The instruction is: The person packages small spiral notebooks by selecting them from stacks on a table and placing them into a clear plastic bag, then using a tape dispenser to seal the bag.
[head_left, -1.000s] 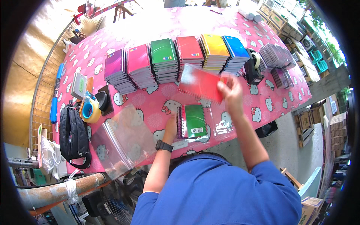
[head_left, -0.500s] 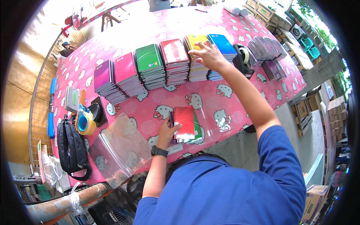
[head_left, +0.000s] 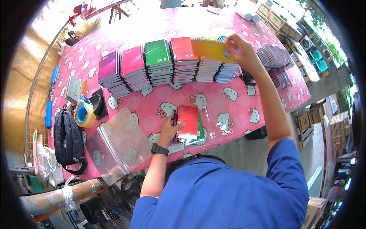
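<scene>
My right hand (head_left: pixel 242 51) grips a yellow spiral notebook (head_left: pixel 209 49) by its right end, tilted and slightly blurred above the yellow stack (head_left: pixel 207 71). Near the table's front edge, my left hand (head_left: pixel 169 130) is closed on the left side of a small pile of notebooks. A red notebook (head_left: pixel 188 122) tops that pile, with a green notebook (head_left: pixel 200 131) and a purple edge showing beneath. The pile lies on a clear plastic bag (head_left: pixel 210 129). Other notebook stacks stand in a row: purple (head_left: pixel 108 66), pink (head_left: pixel 132 61), green (head_left: pixel 156 52), red (head_left: pixel 182 49) and blue (head_left: pixel 227 70).
Clear plastic bags (head_left: pixel 118 147) lie left of my left hand. Beyond them are a black bag (head_left: pixel 68 141), tape rolls (head_left: pixel 84 115) and a black tape dispenser (head_left: pixel 98 104). Plastic-wrapped packs (head_left: pixel 271 56) stand at the right. A pink patterned cloth (head_left: pixel 160 101) covers the table.
My right hand has closed on a yellow notebook, lifted it off its stack and shifted right. My left hand stays on the small pile. The view has shifted slightly.
</scene>
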Demonstrator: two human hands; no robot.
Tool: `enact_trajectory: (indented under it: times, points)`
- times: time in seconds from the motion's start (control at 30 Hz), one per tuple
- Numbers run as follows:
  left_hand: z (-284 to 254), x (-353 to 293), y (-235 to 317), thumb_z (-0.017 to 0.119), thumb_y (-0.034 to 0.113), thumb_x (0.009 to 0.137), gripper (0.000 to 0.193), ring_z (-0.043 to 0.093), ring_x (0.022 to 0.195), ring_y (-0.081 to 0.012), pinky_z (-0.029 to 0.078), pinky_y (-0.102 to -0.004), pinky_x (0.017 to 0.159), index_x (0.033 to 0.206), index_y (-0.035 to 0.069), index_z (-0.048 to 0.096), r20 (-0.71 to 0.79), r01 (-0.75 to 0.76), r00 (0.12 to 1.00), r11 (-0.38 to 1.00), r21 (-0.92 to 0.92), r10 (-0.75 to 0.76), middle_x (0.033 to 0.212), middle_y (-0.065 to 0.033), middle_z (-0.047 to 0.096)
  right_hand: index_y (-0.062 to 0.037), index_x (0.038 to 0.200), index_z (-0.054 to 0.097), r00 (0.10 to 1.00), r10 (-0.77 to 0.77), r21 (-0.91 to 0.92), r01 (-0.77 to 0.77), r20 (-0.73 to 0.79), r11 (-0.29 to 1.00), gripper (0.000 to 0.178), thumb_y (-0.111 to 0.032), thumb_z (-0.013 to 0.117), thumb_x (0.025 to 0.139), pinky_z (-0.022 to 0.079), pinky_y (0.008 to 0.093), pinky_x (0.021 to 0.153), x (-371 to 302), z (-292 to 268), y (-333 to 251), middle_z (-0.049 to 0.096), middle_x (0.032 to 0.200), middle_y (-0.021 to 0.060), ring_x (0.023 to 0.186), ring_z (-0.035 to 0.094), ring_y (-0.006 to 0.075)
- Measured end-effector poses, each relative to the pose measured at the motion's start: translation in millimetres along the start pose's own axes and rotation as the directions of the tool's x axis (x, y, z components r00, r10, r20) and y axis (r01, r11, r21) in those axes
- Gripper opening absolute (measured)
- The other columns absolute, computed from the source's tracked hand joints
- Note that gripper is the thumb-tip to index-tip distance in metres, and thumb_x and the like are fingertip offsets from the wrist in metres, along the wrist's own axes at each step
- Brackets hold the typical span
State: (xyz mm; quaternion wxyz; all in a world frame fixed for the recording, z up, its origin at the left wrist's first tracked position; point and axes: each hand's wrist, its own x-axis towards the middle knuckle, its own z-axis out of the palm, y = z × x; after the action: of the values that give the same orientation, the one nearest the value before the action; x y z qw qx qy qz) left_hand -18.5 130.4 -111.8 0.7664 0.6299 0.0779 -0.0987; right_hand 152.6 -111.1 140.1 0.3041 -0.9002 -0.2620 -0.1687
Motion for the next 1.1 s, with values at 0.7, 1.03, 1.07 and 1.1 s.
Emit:
enact_trajectory:
  times: [0.7, 1.03, 1.07, 1.1]
  points:
    - [4.7, 3.1, 6.3, 0.064, 0.011, 0.073, 0.053, 0.058, 0.095, -0.0193, 0.044, -0.0299, 0.085, 0.118, -0.007, 0.044, -0.03, 0.02, 0.999, 0.994, 0.104, -0.017, 0.106, -0.0137, 0.06, -0.0208, 0.106, 0.06, 0.956, 0.009, -0.537, 0.157, 0.294, 0.829, 0.032, -0.019, 0.068, 0.076, 0.045, 0.0407, 0.087, 3.3, 18.5, 95.2, 0.053, 0.113, 0.0095, 0.103, 0.052, 0.0321]
    - [9.9, 2.1, 5.1, 0.079, 0.022, 0.068, 0.063, 0.06, 0.09, -0.0178, 0.047, -0.0303, 0.079, 0.114, -0.005, 0.047, -0.023, -0.029, 0.999, 0.966, 0.259, 0.036, 0.102, -0.0126, 0.062, -0.0119, 0.104, 0.059, 0.934, 0.005, -0.322, 0.118, 0.358, 0.939, 0.021, -0.014, 0.06, 0.083, 0.045, 0.0394, 0.083, 17.6, 2.1, 108.8, 0.056, 0.104, 0.0138, 0.098, 0.055, 0.0335]
    - [9.4, 2.9, 4.0, 0.078, 0.022, 0.068, 0.062, 0.06, 0.09, -0.0181, 0.048, -0.0303, 0.079, 0.114, -0.005, 0.047, -0.017, -0.046, 0.998, 0.966, 0.254, 0.052, 0.102, -0.0128, 0.062, -0.0112, 0.104, 0.059, 0.935, -0.001, -0.283, 0.109, 0.356, 0.953, 0.021, -0.014, 0.061, 0.083, 0.044, 0.0394, 0.084, 19.1, 0.6, 110.7, 0.056, 0.104, 0.0143, 0.098, 0.055, 0.0343]
    - [9.0, 2.7, 2.5, 0.078, 0.022, 0.068, 0.062, 0.061, 0.089, -0.0185, 0.048, -0.0303, 0.079, 0.114, -0.005, 0.047, -0.012, -0.064, 0.998, 0.966, 0.249, 0.069, 0.102, -0.0129, 0.062, -0.0112, 0.104, 0.059, 0.936, -0.005, -0.289, 0.113, 0.351, 0.951, 0.021, -0.014, 0.061, 0.083, 0.044, 0.0394, 0.084, 17.6, -0.3, 112.6, 0.056, 0.104, 0.0143, 0.098, 0.055, 0.0343]
